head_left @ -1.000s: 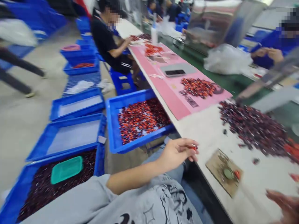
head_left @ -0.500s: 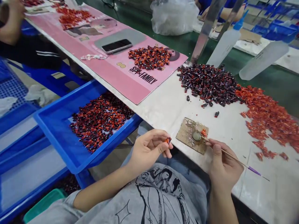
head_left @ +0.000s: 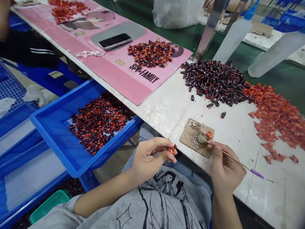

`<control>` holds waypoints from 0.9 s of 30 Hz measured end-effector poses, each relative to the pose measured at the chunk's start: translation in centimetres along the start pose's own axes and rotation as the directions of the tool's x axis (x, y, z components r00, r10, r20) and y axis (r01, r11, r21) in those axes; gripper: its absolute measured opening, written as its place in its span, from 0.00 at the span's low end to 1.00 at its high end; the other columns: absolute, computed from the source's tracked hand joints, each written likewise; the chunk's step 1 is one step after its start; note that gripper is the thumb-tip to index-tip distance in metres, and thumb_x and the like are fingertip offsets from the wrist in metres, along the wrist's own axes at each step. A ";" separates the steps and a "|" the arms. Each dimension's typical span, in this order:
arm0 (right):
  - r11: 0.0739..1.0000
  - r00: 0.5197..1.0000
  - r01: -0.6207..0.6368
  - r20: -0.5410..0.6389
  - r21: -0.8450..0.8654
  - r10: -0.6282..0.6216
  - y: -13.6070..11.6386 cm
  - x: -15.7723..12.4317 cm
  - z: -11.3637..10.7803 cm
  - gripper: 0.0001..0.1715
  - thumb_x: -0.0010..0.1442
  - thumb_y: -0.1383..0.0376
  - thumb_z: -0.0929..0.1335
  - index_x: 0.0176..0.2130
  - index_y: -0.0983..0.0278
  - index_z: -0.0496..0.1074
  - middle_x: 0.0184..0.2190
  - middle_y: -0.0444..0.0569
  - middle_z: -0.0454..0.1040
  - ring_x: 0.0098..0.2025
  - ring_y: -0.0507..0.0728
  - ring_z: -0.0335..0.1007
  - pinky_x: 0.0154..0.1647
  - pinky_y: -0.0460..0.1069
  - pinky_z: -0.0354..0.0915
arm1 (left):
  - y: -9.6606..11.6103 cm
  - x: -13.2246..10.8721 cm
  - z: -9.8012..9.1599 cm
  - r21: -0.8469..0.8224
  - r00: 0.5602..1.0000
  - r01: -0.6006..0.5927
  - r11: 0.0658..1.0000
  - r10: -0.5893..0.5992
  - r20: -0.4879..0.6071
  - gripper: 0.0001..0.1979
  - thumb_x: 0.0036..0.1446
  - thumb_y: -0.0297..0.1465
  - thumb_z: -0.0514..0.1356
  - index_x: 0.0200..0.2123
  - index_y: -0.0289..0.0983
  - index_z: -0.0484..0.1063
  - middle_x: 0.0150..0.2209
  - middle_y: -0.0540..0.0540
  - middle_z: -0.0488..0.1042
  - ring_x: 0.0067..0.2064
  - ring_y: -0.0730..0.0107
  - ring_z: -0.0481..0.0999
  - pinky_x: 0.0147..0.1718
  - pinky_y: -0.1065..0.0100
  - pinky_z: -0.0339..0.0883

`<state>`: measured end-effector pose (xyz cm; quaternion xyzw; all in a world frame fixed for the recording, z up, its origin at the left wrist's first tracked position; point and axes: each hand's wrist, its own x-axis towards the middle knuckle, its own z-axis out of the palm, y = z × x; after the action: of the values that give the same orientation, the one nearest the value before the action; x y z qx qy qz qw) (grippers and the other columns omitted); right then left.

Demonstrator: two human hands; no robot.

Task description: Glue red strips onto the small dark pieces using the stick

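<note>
Fingers (head_left: 168, 142) of a seated person's left hand (head_left: 146, 159) pinch 1 small, glossy red-orange and black piece (head_left: 172, 149) just off the edge of a long white surface (head_left: 162, 109). The right hand (head_left: 225, 168) has its fingers closed around a thin wooden stick with a purple band (head_left: 257, 173), its pale end at the rim of a round grey-green disc (head_left: 201, 139); whether the 2 touch cannot be told. The disc sits on a stained brown square board (head_left: 188, 138), with 1 red-orange bit (head_left: 209, 135) just beside it. Beyond the board spreads a heap of small black tubular pieces with orange rims (head_left: 214, 81), a few lying apart from it, and next to that, to the right, a heap of pointed red-orange pieces (head_left: 278, 117). At left, a pink mat lettered "SPY×FAMILY" (head_left: 131, 90) carries a dark-screened phone (head_left: 115, 41) and a mound of orange-and-black pieces (head_left: 151, 54). Below the surface's edge, more such pieces fill part of a blue plastic tray (head_left: 57, 125). Behind the heaps are 2 translucent white bottles (head_left: 232, 41) (head_left: 274, 54).
</note>
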<state>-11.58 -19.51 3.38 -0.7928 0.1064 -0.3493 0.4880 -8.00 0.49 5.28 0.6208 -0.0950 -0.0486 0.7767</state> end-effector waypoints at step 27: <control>0.907 0.953 0.195 0.148 0.373 -0.266 -4.6 -1.0 -0.1 0.09 0.71 0.63 0.67 0.42 0.62 0.78 0.29 0.48 0.76 0.34 0.60 0.76 0.38 0.59 0.73 | -1.0 -1.2 0.0 0.082 0.852 -0.484 0.871 0.447 0.272 0.21 0.61 0.12 0.59 0.52 0.36 0.77 0.40 0.43 0.80 0.32 0.77 0.82 0.32 0.80 0.79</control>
<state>-13.18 -16.80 6.86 -0.7293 -0.1012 -0.3387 0.5858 -9.11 0.52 4.25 0.6238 -0.3410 0.0723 0.6995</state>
